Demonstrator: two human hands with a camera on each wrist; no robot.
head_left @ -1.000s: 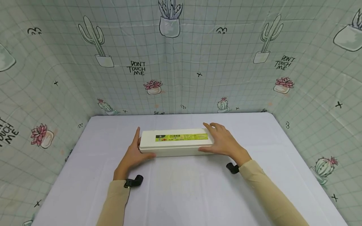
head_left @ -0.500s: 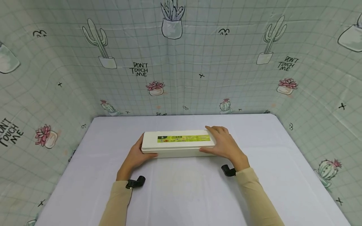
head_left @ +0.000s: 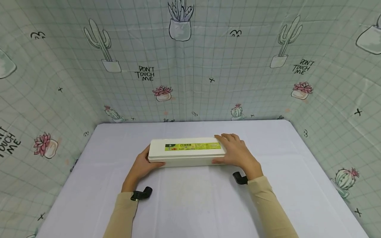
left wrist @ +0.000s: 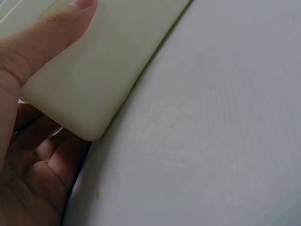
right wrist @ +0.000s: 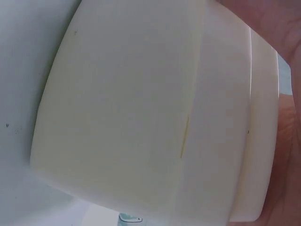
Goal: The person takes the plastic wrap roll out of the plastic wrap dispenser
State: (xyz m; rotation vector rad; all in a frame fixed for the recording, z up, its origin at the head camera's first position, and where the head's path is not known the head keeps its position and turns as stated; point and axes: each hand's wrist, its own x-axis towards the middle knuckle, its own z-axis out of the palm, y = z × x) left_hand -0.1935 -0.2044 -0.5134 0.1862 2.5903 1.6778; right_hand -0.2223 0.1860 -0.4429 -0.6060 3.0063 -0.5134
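Note:
A long white cling film box (head_left: 187, 153) with a yellow-green label on its lid lies across the table. My left hand (head_left: 141, 167) grips its left end, thumb along the front face and the other fingers round the end, partly hidden. In the left wrist view, the thumb lies on the box's side (left wrist: 94, 84) while the fingers curl behind the corner. At the other end my right hand (head_left: 237, 154) holds the box, thumb on the front and fingertips over the lid's rear edge. The right wrist view shows the box end (right wrist: 117, 103) and its lid seam close up.
A white cloth covers the table (head_left: 184, 205). Behind and on both sides hangs a checked curtain (head_left: 193, 59) printed with cacti. Each wrist bears a black camera, such as the left one (head_left: 142, 193).
My left fingers, one of them raised before, have closed round the box's left end. The right forearm has swung slightly left. The box stays in almost the same place.

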